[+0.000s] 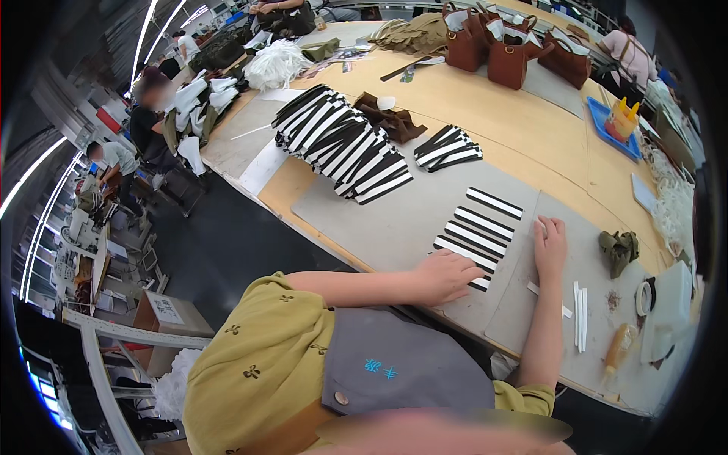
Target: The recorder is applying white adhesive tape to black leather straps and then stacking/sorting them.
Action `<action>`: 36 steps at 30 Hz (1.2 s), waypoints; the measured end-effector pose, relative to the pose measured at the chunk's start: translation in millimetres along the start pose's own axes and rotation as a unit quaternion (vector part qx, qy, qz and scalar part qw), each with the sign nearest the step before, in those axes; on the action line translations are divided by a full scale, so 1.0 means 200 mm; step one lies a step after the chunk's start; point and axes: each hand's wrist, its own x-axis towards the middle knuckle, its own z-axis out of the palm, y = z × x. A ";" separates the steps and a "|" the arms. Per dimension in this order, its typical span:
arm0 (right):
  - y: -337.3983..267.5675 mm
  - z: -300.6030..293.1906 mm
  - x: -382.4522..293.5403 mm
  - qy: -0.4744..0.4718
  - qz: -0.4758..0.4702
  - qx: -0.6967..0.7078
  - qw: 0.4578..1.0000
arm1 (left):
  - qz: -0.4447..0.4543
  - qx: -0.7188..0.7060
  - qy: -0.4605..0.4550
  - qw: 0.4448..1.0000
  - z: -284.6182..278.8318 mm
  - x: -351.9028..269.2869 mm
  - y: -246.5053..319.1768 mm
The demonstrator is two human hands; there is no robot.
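Note:
Several black-and-white strips (479, 228) lie in a spaced row on a grey board (364, 222) before me. My left hand (452, 277) rests palm down over the near strips, its fingers spread and covering parts of them. To the right of the row, my right hand (550, 242) lies on the board with its fingers curled; whether anything is between them is hidden. A long, fanned pile of similar strips (341, 142) sits farther left, and a smaller fanned bunch (449, 149) lies beyond the row.
White narrow strips (580, 317), a bottle of amber liquid (621, 348) and a tape roll (644, 298) lie at right. Crumpled olive material (619, 253) sits nearby. Brown handbags (506, 57) and a blue tray (603, 122) stand farther back. Other people work around.

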 end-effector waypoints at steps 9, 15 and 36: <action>0.03 0.01 0.01 -0.015 0.016 0.007 1.000 | -0.082 0.057 0.056 0.993 0.12 -0.13 -0.05; 0.02 -0.01 -0.01 -0.021 0.002 0.006 1.000 | -0.089 0.064 0.026 0.994 0.11 -0.13 -0.02; 0.01 0.03 0.00 -0.031 0.028 -0.016 0.999 | -0.107 0.035 0.012 0.994 -0.10 -0.11 -0.09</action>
